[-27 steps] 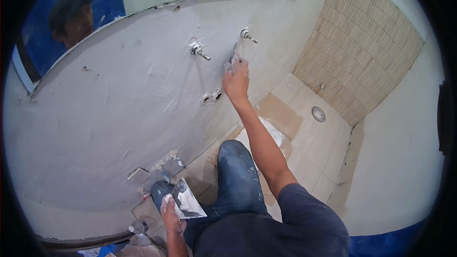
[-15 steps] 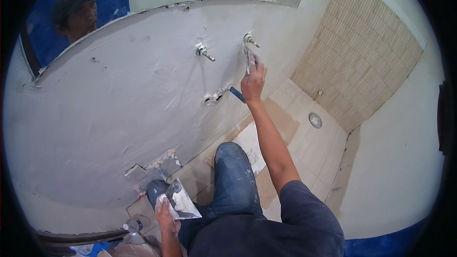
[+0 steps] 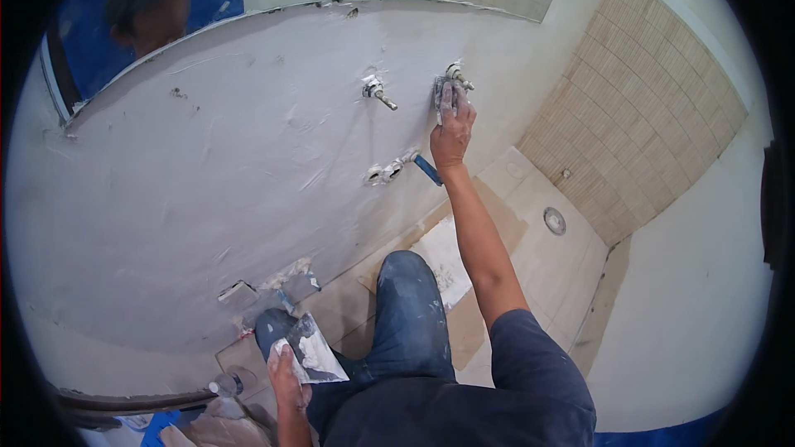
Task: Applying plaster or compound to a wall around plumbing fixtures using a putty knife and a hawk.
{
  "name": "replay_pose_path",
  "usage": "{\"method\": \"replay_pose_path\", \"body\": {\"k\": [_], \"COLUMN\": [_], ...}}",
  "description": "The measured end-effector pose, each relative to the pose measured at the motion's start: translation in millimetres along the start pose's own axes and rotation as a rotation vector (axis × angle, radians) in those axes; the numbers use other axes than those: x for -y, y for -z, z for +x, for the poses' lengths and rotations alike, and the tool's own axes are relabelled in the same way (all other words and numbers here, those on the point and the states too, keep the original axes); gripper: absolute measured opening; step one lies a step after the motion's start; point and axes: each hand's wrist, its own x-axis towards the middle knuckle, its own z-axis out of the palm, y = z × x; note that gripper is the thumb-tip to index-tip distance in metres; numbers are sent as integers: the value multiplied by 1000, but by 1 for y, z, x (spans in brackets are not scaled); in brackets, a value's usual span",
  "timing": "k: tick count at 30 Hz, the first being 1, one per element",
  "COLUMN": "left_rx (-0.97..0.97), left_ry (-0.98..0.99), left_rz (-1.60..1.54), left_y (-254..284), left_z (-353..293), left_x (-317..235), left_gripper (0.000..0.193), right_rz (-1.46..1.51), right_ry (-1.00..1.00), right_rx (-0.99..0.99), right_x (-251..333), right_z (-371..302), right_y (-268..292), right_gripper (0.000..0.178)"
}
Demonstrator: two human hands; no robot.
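Observation:
My right hand (image 3: 452, 134) reaches up to the pale wall (image 3: 207, 174) and grips a putty knife (image 3: 440, 98). Its plaster-smeared blade lies against the wall, just below and left of the right pipe stub (image 3: 455, 74). To the left, a second pipe stub (image 3: 377, 89) sticks out, with white plaster round its base. Low over my bent left knee, my left hand (image 3: 287, 381) pinches the edge of a wide, flat plaster blade (image 3: 331, 370). White plaster (image 3: 311, 353) is heaped on its face. Part of the right-hand tool is covered by my fingers.
Two drain holes (image 3: 383, 174) and a blue pipe piece (image 3: 427, 169) sit lower on the wall. A wall box opening (image 3: 238, 292) is near the floor. Cardboard and a white-smeared sheet (image 3: 447, 257) lie by my right knee. A floor drain (image 3: 555, 221) is farther right.
My right hand and the putty knife have shifted slightly; the blade now shows flatter against the wall beside the stub. The view has swung a little left. My left hand keeps its hold.

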Motion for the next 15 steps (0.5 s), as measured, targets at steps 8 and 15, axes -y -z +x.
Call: {"method": "replay_pose_path", "body": {"k": [8,15], "left_rx": [72,80], "left_ry": [18,19], "left_rz": [-20,6], "left_y": [-15,-14], "left_z": [6,2], "left_x": [6,6], "left_gripper": [28,26], "right_rz": [149,573], "right_ry": [-98,-887], "right_rx": [317,398], "right_x": [-16,-23], "right_z": [-42,6], "right_y": [43,24], "right_gripper": [69,46]}}
